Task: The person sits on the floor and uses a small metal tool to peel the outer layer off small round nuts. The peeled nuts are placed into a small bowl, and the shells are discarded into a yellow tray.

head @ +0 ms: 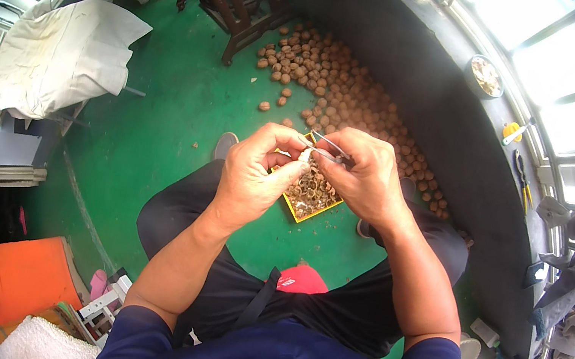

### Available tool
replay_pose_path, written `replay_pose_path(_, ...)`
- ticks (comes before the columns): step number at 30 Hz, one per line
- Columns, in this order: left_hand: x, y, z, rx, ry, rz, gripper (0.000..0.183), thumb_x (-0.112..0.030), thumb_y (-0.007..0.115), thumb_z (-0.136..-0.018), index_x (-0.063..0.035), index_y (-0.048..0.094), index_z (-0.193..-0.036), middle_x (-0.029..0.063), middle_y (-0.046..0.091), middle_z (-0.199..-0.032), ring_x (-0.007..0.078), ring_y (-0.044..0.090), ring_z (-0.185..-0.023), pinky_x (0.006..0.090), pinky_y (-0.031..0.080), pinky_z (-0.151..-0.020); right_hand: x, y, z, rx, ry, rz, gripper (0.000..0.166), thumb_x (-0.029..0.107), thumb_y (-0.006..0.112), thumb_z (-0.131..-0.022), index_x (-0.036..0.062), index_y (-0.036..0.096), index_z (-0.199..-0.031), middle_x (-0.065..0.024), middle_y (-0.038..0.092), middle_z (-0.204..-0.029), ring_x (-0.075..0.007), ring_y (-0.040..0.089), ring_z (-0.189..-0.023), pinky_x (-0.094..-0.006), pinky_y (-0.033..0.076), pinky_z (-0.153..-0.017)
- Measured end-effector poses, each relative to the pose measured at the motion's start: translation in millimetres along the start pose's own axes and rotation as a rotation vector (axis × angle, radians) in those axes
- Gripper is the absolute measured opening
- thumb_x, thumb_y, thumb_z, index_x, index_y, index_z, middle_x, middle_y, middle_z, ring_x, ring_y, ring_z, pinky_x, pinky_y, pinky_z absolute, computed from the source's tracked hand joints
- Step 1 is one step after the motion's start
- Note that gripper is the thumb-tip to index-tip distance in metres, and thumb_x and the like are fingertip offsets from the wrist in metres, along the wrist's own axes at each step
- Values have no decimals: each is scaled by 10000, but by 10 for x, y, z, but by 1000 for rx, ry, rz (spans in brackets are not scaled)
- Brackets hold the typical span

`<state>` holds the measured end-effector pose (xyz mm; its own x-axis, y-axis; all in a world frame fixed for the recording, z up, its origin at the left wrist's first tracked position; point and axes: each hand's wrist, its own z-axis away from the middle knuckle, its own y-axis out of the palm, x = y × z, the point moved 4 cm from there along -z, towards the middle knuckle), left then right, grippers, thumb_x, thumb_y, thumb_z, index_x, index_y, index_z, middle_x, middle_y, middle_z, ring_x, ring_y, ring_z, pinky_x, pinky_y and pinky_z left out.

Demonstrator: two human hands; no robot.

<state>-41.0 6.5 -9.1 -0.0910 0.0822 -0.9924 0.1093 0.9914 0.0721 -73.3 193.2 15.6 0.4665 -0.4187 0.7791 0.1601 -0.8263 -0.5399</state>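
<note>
Between the thumb and fingers of my left hand point(257, 168) is a small pale piece of walnut kernel point(305, 155). My right hand point(361, 172) grips metal tweezers point(331, 145), whose tips reach the kernel piece; whether they pinch it I cannot tell. Below both hands, on the green floor between my feet, stands a yellow-rimmed box point(299, 219) holding broken walnut shells point(314, 191). The hands hide part of the box. Beyond them a large heap of whole walnuts point(340, 76) lies along the dark wall.
On the ledge point(529, 233) at right are a bowl point(485, 77) of pale pieces, a white-handled tool point(514, 135) and yellow-handled pliers point(523, 178). A brown frame point(232, 2) stands beyond the floor. At left is a cloth-covered piece point(63, 59); an orange board point(31, 273) lies lower left.
</note>
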Motion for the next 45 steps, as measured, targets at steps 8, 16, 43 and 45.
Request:
replay_pose_path(8, 2, 4, -1, 14, -18, 5, 193, 74, 750, -983, 14, 683, -1153, 58, 731, -1109, 94, 724, -979, 258, 636, -834, -17, -11, -3, 16, 66, -54, 123, 102, 783, -915, -7, 762, -968, -108, 702, -805, -198, 683, -700, -345, 532, -642)
replay_pose_path(16, -14, -18, -2, -27, 2, -23, 213, 78, 771, -962, 11, 684, -1145, 60, 733, -1098, 98, 727, -954, 261, 639, -833, 11, -2, 6, -7, 80, -48, 130, 118, 787, -917, -2, 763, -963, -103, 713, -815, -205, 699, -724, -344, 548, -659)
replay_pose_path(43, -45, -16, -5, -19, -21, -56, 212, 52, 745, -998, -16, 675, -1186, 63, 749, -1112, 118, 750, -990, 275, 639, -848, -51, -40, 5, -13, 108, -28, 120, 111, 778, -911, 11, 750, -970, -104, 700, -827, -218, 693, -738, -355, 530, -650)
replay_pose_path(45, -82, 5, 2, -26, -15, -111, 218, 51, 752, -992, -18, 678, -1185, 76, 761, -1109, 128, 761, -980, 282, 641, -840, -7, -64, -12, -17, 93, -12, 122, 115, 794, -916, 14, 754, -972, -103, 702, -833, -217, 701, -754, -348, 536, -658)
